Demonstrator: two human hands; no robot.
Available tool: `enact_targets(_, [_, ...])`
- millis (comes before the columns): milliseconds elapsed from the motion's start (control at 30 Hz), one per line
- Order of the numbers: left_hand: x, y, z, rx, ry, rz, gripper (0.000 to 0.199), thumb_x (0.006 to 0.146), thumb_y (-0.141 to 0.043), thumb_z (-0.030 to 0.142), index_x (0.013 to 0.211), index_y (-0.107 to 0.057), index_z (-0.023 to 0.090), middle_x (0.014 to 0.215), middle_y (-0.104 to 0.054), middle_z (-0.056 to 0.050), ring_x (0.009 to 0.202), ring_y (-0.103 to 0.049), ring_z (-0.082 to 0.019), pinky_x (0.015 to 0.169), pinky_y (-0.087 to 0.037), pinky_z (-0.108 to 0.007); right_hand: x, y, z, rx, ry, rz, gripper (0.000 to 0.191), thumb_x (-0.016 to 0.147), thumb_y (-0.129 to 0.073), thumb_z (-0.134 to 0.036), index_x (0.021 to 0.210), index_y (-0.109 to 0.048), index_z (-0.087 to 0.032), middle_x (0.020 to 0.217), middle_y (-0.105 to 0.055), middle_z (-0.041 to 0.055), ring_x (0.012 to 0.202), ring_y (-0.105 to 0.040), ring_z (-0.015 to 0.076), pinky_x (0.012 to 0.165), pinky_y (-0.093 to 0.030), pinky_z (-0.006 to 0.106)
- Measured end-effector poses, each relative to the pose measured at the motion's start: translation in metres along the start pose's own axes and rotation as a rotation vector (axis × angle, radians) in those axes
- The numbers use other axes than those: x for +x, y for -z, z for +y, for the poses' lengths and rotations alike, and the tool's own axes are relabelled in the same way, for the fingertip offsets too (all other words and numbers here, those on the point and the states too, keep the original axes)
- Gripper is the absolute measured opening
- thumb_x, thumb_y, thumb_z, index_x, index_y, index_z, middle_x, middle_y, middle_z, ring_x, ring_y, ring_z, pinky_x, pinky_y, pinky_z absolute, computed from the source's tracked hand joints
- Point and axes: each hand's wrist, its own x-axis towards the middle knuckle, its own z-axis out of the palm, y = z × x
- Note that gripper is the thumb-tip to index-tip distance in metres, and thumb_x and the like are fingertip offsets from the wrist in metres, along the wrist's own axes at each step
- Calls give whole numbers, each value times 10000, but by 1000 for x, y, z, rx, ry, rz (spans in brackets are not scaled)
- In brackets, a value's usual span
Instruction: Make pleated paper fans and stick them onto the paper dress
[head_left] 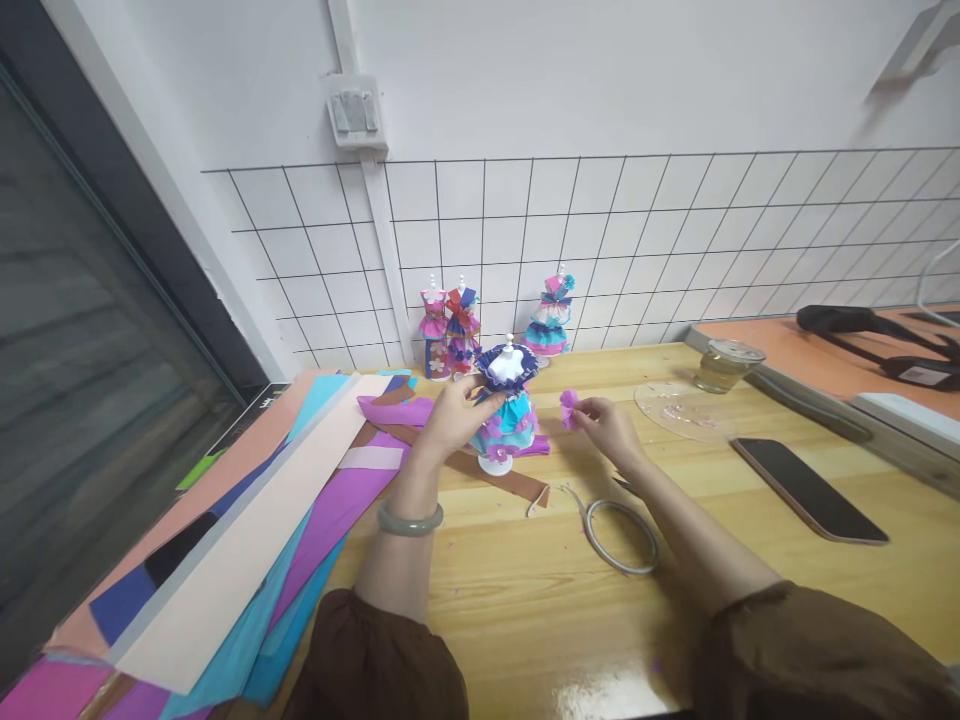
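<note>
A small white dress form (507, 366) stands on the wooden table, dressed in a blue ruffled collar and a turquoise skirt with purple flowers. My left hand (456, 412) grips the dress form at its upper left side, fingers closed at the collar. To the right of it, my right hand (604, 428) pinches a purple crepe paper flower (569, 409), held apart from the dress form. Under and beside the form's base lies a brown paper strip (504, 482). A coil of grey wire (621, 537) rests below my right hand.
Long crepe paper sheets (247, 520) in several colours cover the left side. Other dressed mini forms (550, 318) stand along the grid wall. At right are a clear plate (684, 411), a jar (727, 366) and a phone (808, 490).
</note>
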Motion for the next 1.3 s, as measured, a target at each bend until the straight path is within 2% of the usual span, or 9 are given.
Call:
enact_targets(67, [0, 0, 0, -11, 7, -2, 328, 740, -598, 311, 1016, -599, 135, 1066, -625, -100, 981, -567, -208, 805, -462, -323, -12, 11, -13, 104, 41, 120, 254, 836, -415, -302, 909, -607, -153, 873, -644, 71, 748, -583, 150, 636, -429, 250])
enact_targets(167, [0, 0, -2, -5, 8, 4, 345, 734, -603, 316, 1027, -597, 135, 1075, -619, -104, 994, -561, -216, 820, -454, -333, -31, 29, -44, 377, 307, 446, 145, 790, -536, -301, 841, -613, -189, 816, -626, 50, 744, -564, 167, 673, -443, 304])
enact_targets(233, [1, -1, -3, 3, -6, 1, 347, 734, -601, 320, 1030, -599, 140, 1084, -616, -100, 1008, -553, -221, 841, -441, -339, -41, 42, -66, 379, 483, 483, 110, 784, -564, -239, 875, -620, -214, 835, -620, 44, 779, -555, 168, 701, -430, 316])
enact_targets(300, [2, -1, -4, 10, -27, -4, 337, 738, -596, 319, 1026, -604, 145, 1090, -614, -94, 1021, -546, -221, 860, -429, -338, -46, 50, -84, 271, 610, 480, 108, 779, -580, -202, 876, -625, -218, 830, -622, 40, 783, -539, 167, 693, -402, 314])
enact_targets(400, [3, 0, -5, 46, -43, -1, 323, 740, -589, 321, 1013, -613, 149, 1069, -623, -84, 1007, -546, -220, 849, -426, -331, -45, 55, -99, 91, 694, 489, 81, 787, -579, -192, 844, -633, -212, 799, -628, 36, 754, -507, 164, 661, -350, 308])
enact_targets(567, [3, 2, -8, 92, -33, 8, 278, 746, -562, 276, 976, -627, 134, 935, -651, -71, 875, -580, -198, 751, -454, -299, -38, 53, -109, -39, 713, 535, 95, 813, -549, -195, 854, -634, -205, 794, -633, 37, 721, -466, 155, 627, -282, 301])
enact_targets(867, [3, 0, -11, 86, -17, 26, 289, 717, -569, 218, 988, -631, 140, 847, -649, -45, 786, -581, -165, 729, -464, -279, -35, 52, -118, -112, 674, 553, 144, 847, -495, -216, 839, -638, -215, 800, -628, 40, 730, -462, 163, 632, -256, 307])
enact_targets(1300, [1, 1, -8, 101, -14, 62, 237, 687, -565, 164, 904, -654, 139, 814, -651, -33, 805, -578, -184, 754, -455, -295, -33, 49, -126, -103, 636, 591, 174, 853, -479, -201, 806, -646, -195, 764, -625, 40, 704, -491, 144, 631, -255, 293])
